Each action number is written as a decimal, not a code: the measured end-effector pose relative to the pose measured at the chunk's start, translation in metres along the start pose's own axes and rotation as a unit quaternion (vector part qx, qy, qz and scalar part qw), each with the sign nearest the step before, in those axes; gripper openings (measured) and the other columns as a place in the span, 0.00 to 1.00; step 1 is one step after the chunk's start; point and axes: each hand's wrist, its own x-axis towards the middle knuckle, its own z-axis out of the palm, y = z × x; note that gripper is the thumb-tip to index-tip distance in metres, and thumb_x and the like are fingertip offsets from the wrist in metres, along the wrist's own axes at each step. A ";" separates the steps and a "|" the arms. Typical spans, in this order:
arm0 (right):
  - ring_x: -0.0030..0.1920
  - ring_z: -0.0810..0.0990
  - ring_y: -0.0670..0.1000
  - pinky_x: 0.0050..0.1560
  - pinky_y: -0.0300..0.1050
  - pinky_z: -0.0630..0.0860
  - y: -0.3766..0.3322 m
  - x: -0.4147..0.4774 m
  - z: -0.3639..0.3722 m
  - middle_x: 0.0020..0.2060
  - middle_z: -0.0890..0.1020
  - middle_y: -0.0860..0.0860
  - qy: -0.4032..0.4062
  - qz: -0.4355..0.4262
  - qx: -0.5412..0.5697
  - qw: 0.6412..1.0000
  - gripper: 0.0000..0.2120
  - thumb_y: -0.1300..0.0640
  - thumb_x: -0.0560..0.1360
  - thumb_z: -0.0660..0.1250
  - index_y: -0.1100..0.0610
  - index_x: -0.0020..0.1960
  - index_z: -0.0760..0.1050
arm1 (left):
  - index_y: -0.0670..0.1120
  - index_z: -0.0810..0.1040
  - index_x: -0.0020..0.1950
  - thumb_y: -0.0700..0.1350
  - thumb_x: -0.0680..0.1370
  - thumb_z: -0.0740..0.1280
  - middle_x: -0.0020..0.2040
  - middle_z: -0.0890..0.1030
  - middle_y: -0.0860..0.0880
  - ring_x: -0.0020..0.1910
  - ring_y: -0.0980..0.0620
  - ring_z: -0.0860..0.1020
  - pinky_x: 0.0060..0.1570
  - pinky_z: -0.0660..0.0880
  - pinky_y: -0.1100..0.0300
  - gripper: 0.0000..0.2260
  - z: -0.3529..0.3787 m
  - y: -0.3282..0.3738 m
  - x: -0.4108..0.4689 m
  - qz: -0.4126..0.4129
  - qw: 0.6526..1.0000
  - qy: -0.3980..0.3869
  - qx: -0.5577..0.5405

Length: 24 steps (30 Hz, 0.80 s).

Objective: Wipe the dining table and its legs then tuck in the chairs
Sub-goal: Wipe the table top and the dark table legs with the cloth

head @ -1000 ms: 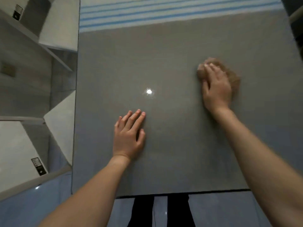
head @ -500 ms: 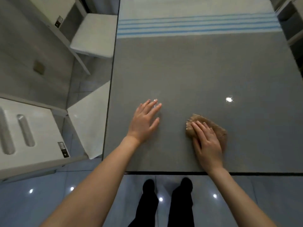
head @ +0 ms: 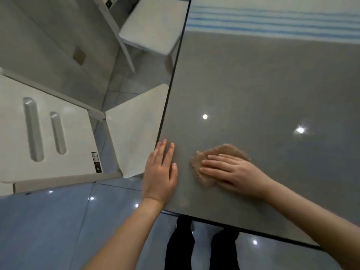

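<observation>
Cloth, brown and nubbly, lies crumpled flat on the desk near its front left corner, its long axis running from upper right to lower left, slanted to the front edge. The right hand lies palm down on the cloth with fingers stretched out and pointing left; the grip is flat and pressed on the cloth, fingers held close together, not curled round it. The left hand rests flat on the bare desk just beside the cloth, apart from it, fingers pointing away from the person and slightly spread, the outer ones at the desk's left edge; it holds nothing. The desk top is grey, smooth and glossy, with a thin dark rim, and shows two bright spots of reflected light. At its far end lies a white runner with blue stripes, running across the desk. On the left stand two white chairs, both pulled out: the near chair has its seat corner close to the desk's edge, just by the left hand, and its back shows two long oval slots; the far chair stands further along the same side, its seat nearly touching the edge. The floor is of shiny bluish tiles. Below the front edge the person's dark legs stand close to the desk.
</observation>
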 end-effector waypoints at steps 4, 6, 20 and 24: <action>0.71 0.70 0.53 0.72 0.49 0.64 0.109 0.052 -0.030 0.70 0.73 0.51 0.102 0.161 -0.008 0.982 0.21 0.50 0.79 0.60 0.53 0.71 0.70 | 0.48 0.62 0.75 0.47 0.77 0.57 0.76 0.62 0.48 0.76 0.51 0.56 0.72 0.61 0.48 0.25 0.001 -0.001 -0.004 -0.001 1.000 0.013 -0.023; 0.70 0.70 0.55 0.71 0.48 0.65 0.166 0.083 -0.042 0.70 0.72 0.52 0.159 0.274 -0.029 0.948 0.22 0.50 0.79 0.59 0.52 0.72 0.69 | 0.49 0.62 0.75 0.47 0.77 0.57 0.76 0.61 0.49 0.77 0.53 0.55 0.73 0.60 0.50 0.25 0.002 -0.004 -0.002 -0.003 1.000 0.014 -0.028; 0.75 0.62 0.48 0.76 0.44 0.56 0.066 0.124 -0.015 0.73 0.67 0.48 -0.065 -0.040 0.015 0.997 0.21 0.50 0.82 0.56 0.52 0.74 0.66 | 0.47 0.66 0.74 0.47 0.75 0.58 0.76 0.63 0.49 0.76 0.51 0.59 0.71 0.62 0.48 0.26 0.001 -0.005 -0.001 -0.014 0.999 -0.002 -0.043; 0.69 0.71 0.56 0.71 0.48 0.64 0.181 0.184 -0.044 0.69 0.73 0.55 0.044 0.094 -0.013 0.994 0.21 0.48 0.80 0.57 0.54 0.71 0.70 | 0.48 0.64 0.75 0.46 0.76 0.59 0.76 0.62 0.50 0.76 0.53 0.57 0.72 0.60 0.49 0.26 0.001 -0.005 0.006 -0.010 0.999 0.000 -0.045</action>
